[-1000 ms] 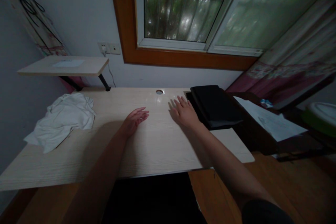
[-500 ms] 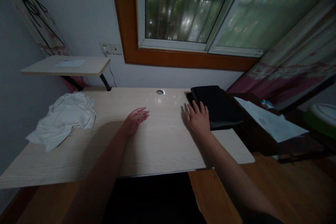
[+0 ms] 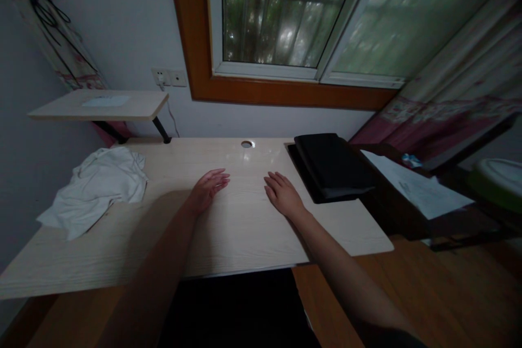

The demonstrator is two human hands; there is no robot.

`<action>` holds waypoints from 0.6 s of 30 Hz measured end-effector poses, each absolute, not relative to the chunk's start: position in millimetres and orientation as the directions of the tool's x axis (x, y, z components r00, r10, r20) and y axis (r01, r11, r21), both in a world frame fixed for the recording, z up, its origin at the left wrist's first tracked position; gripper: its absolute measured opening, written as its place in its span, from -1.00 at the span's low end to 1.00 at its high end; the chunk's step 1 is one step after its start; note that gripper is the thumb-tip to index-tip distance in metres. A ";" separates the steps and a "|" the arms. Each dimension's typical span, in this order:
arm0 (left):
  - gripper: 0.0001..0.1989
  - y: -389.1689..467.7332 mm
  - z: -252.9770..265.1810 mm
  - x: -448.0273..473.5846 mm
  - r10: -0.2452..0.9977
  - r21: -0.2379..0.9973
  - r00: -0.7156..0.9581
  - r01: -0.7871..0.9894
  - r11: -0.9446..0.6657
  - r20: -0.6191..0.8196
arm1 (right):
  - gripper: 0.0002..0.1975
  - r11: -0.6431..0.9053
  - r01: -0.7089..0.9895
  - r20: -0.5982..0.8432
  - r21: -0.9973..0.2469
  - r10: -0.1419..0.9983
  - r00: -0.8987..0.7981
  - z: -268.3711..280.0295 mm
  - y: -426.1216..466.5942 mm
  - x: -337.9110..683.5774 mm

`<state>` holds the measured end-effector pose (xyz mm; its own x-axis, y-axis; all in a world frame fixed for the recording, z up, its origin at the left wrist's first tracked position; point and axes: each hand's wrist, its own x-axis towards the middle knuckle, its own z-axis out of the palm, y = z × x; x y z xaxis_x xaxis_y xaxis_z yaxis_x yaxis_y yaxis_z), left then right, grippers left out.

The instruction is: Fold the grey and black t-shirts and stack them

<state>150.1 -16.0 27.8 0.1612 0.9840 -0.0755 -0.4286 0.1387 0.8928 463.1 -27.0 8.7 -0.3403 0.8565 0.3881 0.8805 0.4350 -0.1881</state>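
My left hand [image 3: 209,190] is over the middle of the pale wooden desk [image 3: 244,234], its fingers stretched out and nothing in it. Across from it, my right hand [image 3: 282,192] has its palm toward the desktop, fingers extended and holding nothing. A black folder-like item [image 3: 332,166] lies on a flat black thing [image 3: 304,179] to the right of my right hand, apart from it. Well to the left of my left hand, a crumpled white cloth [image 3: 104,182] rests on the desk.
A raised shelf [image 3: 141,103] with a paper [image 3: 106,101] on it stands at the desk's back left. Behind the desk are a window [image 3: 281,22] and wall sockets [image 3: 169,77]. To the right, a white sheet [image 3: 416,185] lies on a dark surface beside a green item [image 3: 497,182].
My right hand has moved left, away from the edge of the black folder-like item, to over the desk's middle. My left hand has stayed nearly still.
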 end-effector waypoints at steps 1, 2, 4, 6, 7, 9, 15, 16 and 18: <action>-0.55 -16.1 27.8 150.6 0.986 0.902 0.154 -0.412 0.127 -0.068 | -0.60 0.436 0.879 0.394 -0.193 0.855 -0.338 8.6 -27.0 463.8; -0.55 -16.0 27.5 151.0 0.988 0.913 0.146 -0.392 0.111 -0.057 | -0.60 0.436 0.878 0.399 -0.197 0.854 -0.335 8.5 -27.0 464.4; -0.55 -14.8 26.2 150.8 0.993 0.938 0.116 -0.341 0.068 -0.030 | -0.61 0.435 0.877 0.410 -0.205 0.852 -0.327 8.4 -26.9 465.1; -0.54 -11.8 23.6 148.1 0.998 0.963 0.065 -0.268 0.008 0.010 | -0.62 0.436 0.874 0.415 -0.213 0.851 -0.323 8.2 -26.8 465.3; -0.54 -9.8 22.2 145.2 0.999 0.975 0.030 -0.222 -0.029 0.037 | -0.62 0.437 0.873 0.415 -0.217 0.851 -0.323 8.2 -26.8 465.4; -0.56 -6.4 20.2 135.3 0.992 0.988 -0.055 -0.103 -0.115 0.110 | -0.62 0.437 0.871 0.411 -0.226 0.853 -0.321 8.2 -26.7 465.7; -0.63 -15.4 39.2 67.6 0.852 0.683 -0.130 0.663 -0.305 0.507 | -0.62 0.431 0.868 0.406 -0.245 0.859 -0.312 9.0 -27.6 466.0; -0.63 -19.7 46.0 51.3 0.829 0.575 -0.092 0.762 -0.298 0.551 | -0.62 0.432 0.868 0.406 -0.245 0.858 -0.313 9.1 -27.7 465.9; -0.59 -29.5 60.6 16.9 0.799 0.389 -0.024 0.882 -0.266 0.600 | -0.61 0.431 0.869 0.406 -0.242 0.858 -0.313 9.0 -27.7 465.7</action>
